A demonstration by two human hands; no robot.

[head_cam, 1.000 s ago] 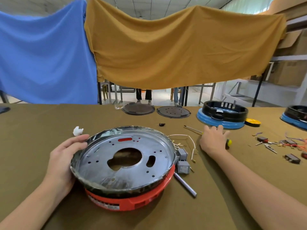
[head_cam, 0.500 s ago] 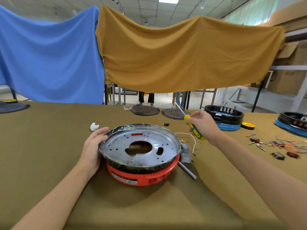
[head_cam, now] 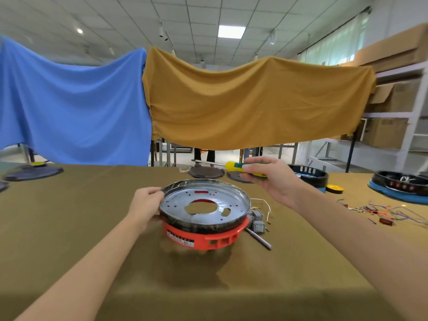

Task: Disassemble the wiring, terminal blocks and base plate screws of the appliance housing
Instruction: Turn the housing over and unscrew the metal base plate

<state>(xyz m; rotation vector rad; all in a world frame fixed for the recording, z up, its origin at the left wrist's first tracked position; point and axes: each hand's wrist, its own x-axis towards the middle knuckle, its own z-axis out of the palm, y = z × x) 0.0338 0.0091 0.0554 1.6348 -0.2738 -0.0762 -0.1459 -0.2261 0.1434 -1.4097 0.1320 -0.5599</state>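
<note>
Pretty much the whole lower half of the frame is taken up by the olive-covered table [head_cam: 69, 228], with 2 cloths hung behind it, blue [head_cam: 69, 100] at upper left and mustard [head_cam: 254, 100] across the upper middle and right.

The appliance housing [head_cam: 203, 218] is sat at the centre of the frame: a red plastic base with the shiny metal base plate [head_cam: 208, 200] seated on top, holes punched all over it and a big cutout in the middle. Its left rim is gripped by the left hand [head_cam: 144, 205], fingers curled over the edge.

Just right of centre and above the housing, the screwdriver [head_cam: 234, 166] is held by the right hand [head_cam: 271, 179], fingers wrapped round the yellow-green handle, shaft pointing left and roughly level, well clear of the plate.

At the housing's right side, grey terminal blocks [head_cam: 258, 222] and thin white wires [head_cam: 262, 203] are seen dangling out, with a dark rod [head_cam: 258, 238] lying just beside them. At the far right a heap of removed parts [head_cam: 382, 213] can be made out.

What could go wrong: screw heads can't be made out at this size, so the tip could easily be landed in a plain hole. If it's driven at a tilt, the head could get cammed out and stripped. If the rim isn't pinned firmly, the housing could be spun on the cloth, and those loose wires could be snagged.
</note>
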